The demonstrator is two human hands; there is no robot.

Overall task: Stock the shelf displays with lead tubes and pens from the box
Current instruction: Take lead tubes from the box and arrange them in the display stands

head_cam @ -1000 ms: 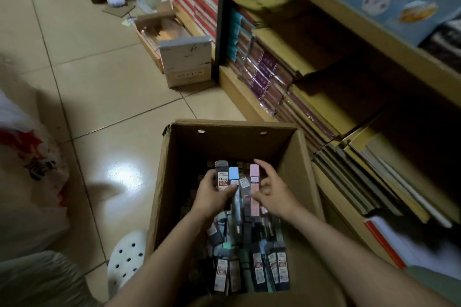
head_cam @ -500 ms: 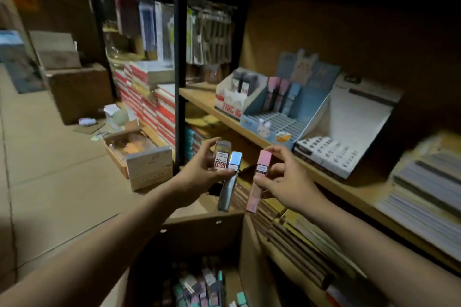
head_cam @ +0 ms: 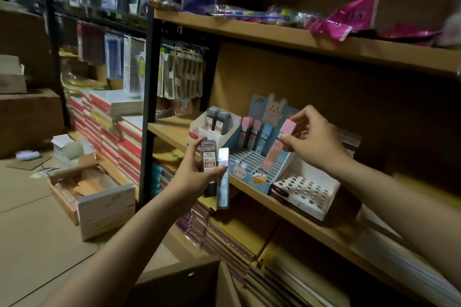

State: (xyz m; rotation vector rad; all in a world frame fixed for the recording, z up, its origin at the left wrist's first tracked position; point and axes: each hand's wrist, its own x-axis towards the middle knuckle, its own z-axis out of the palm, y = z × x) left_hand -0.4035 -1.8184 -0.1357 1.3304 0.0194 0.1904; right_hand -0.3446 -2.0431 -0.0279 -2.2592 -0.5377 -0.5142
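Note:
My right hand pinches a pink lead tube near its cap, its lower end over the slotted grid of the blue bunny display on the middle shelf. That display holds pink and blue tubes upright at its back. My left hand grips a grey lead tube with a 0.7 label and a blue lead tube, held in front of the shelf edge. A white display with two grey tubes stands to the left. The cardboard box shows only its rim at the bottom.
A white display with round holes sits right of the blue one. Notebooks fill the lower shelf. Red and white book stacks stand left of the black post. An open carton lies on the floor. Pink packets rest on the upper shelf.
Both hands have risen from the box toward the shelf. My right hand has carried the pink tube right and up to the blue display; my left hand holds its two tubes higher.

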